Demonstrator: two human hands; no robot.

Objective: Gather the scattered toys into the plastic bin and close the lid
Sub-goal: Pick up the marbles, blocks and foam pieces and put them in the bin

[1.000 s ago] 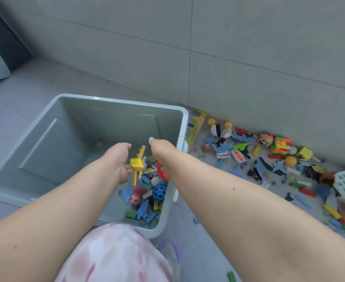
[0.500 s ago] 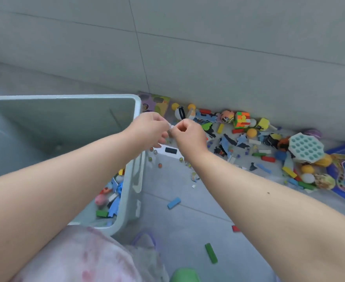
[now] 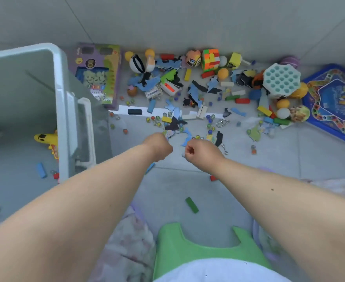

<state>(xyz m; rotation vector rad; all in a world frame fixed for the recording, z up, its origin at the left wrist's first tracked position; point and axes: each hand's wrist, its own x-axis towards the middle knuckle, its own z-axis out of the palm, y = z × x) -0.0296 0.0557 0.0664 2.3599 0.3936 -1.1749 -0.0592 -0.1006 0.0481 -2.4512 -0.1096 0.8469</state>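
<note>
Head view, looking steeply down at a grey tiled floor against a grey wall.

Plastic bin [image 3: 59,94] at the left, lid off, cut by the left frame edge. Inside it: a yellow toy plane [image 3: 46,138], a blue block [image 3: 41,170], and something red at the inner wall.

Scattered toys [image 3: 198,94] lie in a band along the wall base: a purple game box [image 3: 98,74] just beside the bin, a colour cube [image 3: 210,59], a teal honeycomb tray [image 3: 281,80], orange balls, marbles, torn blue and black pieces. A blue star board [image 3: 334,100] is cut off at the right edge. A green block [image 3: 191,204] sits alone nearer the person; a green stool [image 3: 200,249] is at the bottom.

Left hand [image 3: 159,146] and right hand [image 3: 200,152] hover close together over the nearest marbles and puzzle bits, both forearms crossing the lower frame. Fingers of both are curled under, seen from the back; cannot tell whether either holds anything. A pale scrap shows at the right knuckles, too small to identify.

Frame is soft with motion blur; box print is unreadable.
</note>
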